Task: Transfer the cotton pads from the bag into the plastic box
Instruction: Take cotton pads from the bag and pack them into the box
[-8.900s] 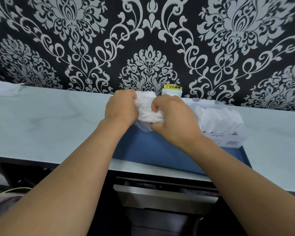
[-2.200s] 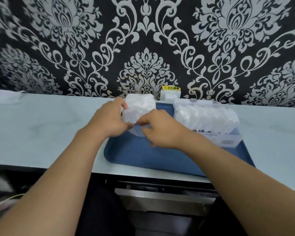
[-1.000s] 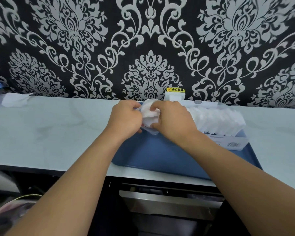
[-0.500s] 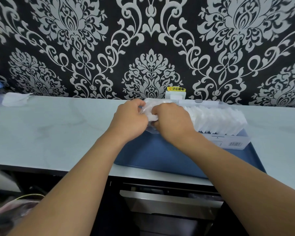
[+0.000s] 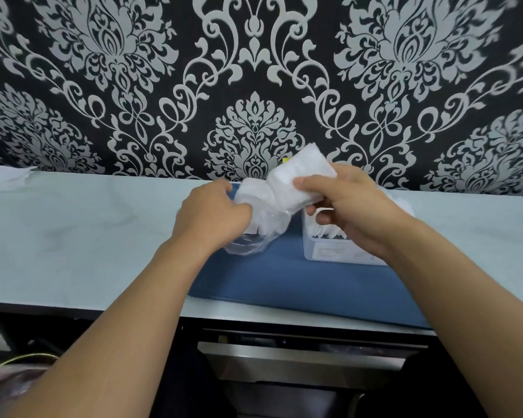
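Bulging white cotton pads (image 5: pixel 299 176), clear crinkled bag (image 5: pixel 255 233)

Left hand (image 5: pixel 215 220): grips the crumpled clear bag (image 5: pixel 255 224) above the blue tray (image 5: pixel 287 279).
Right hand (image 5: pixel 349 206): pinches a stack of white cotton pads (image 5: pixel 299 176), half out of the bag.
Plastic box (image 5: pixel 332 251): on the tray, under the right hand, holding pads.
Counter (image 5: pixel 73 230): pale, against dark patterned wallpaper (image 5: pixel 254 70).
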A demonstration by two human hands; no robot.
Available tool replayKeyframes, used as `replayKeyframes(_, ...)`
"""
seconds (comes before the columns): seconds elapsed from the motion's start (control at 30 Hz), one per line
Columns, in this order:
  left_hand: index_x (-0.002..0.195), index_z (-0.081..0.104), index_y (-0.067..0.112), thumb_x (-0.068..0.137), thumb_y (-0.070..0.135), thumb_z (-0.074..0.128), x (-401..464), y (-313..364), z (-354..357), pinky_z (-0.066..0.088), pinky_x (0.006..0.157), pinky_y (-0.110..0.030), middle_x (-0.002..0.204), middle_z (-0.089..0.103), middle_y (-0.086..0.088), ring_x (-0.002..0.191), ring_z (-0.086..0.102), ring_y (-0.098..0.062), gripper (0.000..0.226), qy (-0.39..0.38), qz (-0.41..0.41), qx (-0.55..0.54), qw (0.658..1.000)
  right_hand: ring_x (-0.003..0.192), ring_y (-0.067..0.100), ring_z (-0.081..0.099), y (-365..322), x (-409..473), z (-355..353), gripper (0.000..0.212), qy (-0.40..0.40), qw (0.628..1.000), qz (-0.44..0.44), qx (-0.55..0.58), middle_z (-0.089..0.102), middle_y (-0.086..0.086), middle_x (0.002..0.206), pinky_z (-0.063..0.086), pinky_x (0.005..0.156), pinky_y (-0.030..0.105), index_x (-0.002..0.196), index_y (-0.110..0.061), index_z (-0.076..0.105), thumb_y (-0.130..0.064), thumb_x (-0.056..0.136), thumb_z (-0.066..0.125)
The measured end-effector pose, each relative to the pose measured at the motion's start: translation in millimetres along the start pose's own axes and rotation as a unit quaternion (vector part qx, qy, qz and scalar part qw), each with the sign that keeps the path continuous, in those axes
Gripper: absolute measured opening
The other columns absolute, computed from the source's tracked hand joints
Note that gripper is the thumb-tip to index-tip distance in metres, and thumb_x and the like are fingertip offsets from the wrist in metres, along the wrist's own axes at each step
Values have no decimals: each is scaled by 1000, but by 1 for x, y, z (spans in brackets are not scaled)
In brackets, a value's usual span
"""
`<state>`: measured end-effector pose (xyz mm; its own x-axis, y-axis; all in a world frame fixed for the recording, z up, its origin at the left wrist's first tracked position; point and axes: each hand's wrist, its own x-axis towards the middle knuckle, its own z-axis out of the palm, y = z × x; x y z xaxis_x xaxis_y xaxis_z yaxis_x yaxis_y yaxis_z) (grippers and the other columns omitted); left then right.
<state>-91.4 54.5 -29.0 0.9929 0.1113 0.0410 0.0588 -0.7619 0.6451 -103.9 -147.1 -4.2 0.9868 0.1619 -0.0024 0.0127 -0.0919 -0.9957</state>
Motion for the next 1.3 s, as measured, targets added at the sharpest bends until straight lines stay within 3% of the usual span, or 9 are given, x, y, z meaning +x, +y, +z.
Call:
replayKeyframes(0.17, 129, 61, 23, 75, 29, 59, -23, 46, 16, 47, 98, -27, 124, 62, 7, 113, 58, -10, 55, 81, 214, -203, 952, 75, 15, 63, 0, -6, -30, 10, 22, 996, 66, 58, 69, 2, 81, 47, 61, 25, 99, -12, 67, -12, 89, 64)
replayKeyframes(0.33, 134, 49, 24, 73, 62, 65, -25, 101, 69, 52, 96, -40, 125, 68, -4, 115, 66, -19, 74, -133, 37, -497, 856, 86, 18, 61, -4, -20, -39, 18, -19, 994, 41, 101, 64, 7, 90, 51, 74, 31, 98, -15, 64, -4, 90, 54)
replayKeyframes(0.4, 133, 47, 19, 80, 52, 61, -22, 113, 83, 55, 83, -38, 120, 71, -10, 110, 70, -22, 65, -141, 22, -548, 824, 83, 15, 57, -5, -23, -42, 18, -11, 998, 30, 49, 61, 4, 88, 46, 71, 30, 94, -20, 66, -8, 88, 54)
replayKeyframes(0.57, 136, 44, 0, 100, 44, 51, -14, 120, 98, 52, 104, -46, 124, 68, -21, 116, 68, -28, 58, -140, 9, -618, 774, 83, 12, 55, -4, -17, -56, 42, 53, 997, 50, 23, 64, -1, 94, 42, 67, 27, 124, -9, 65, -38, 97, 53)
replayKeyframes(0.73, 144, 33, 16, 93, 59, 46, -24, 118, 104, 45, 107, -30, 128, 63, 4, 118, 60, -6, 67, -146, 104, -455, 872, 63, 11, 56, -1, -17, -75, 26, 121, 991, 56, 1, 67, -1, 75, 39, 50, 23, 99, -9, 70, -35, 94, 66)
replayKeyframes(0.83, 131, 47, 19, 101, 42, 52, -22, 106, 88, 45, 89, -20, 106, 59, 18, 104, 57, 0, 39, 9, 226, -279, 933, 63, 10, 65, -4, -22, -112, 31, 252, 964, 77, -27, 74, 5, 88, 46, 46, 21, 98, -4, 70, -28, 82, 81)
replayKeyframes(0.97, 97, 69, 21, 87, 40, 71, -12, 88, 84, 55, 75, -31, 83, 67, 10, 79, 65, -9, 21, -37, 283, -109, 952, 82, 20, 74, 1, -30, -133, 32, 201, 962, 169, -77, 73, 16, 107, 57, 54, 21, 102, 5, 68, -13, 80, 82)
replayKeyframes(1.07, 94, 71, 25, 79, 49, 78, -14, 85, 93, 57, 75, -35, 76, 67, 10, 70, 63, -8, 29, -124, 274, -9, 954, 64, 21, 66, 5, -31, -121, 20, 156, 954, 197, -166, 70, 16, 82, 55, 49, 24, 80, 0, 66, -12, 80, 82)
replayKeyframes(1.3, 118, 63, 32, 87, 49, 68, -20, 86, 106, 50, 88, -35, 104, 61, 6, 104, 62, -21, 36, -170, 280, 150, 933, 60, 22, 50, 23, -8, -97, 51, 194, 841, 147, -482, 48, -1, 61, 31, 48, 26, 60, -17, 40, -33, 63, 88)
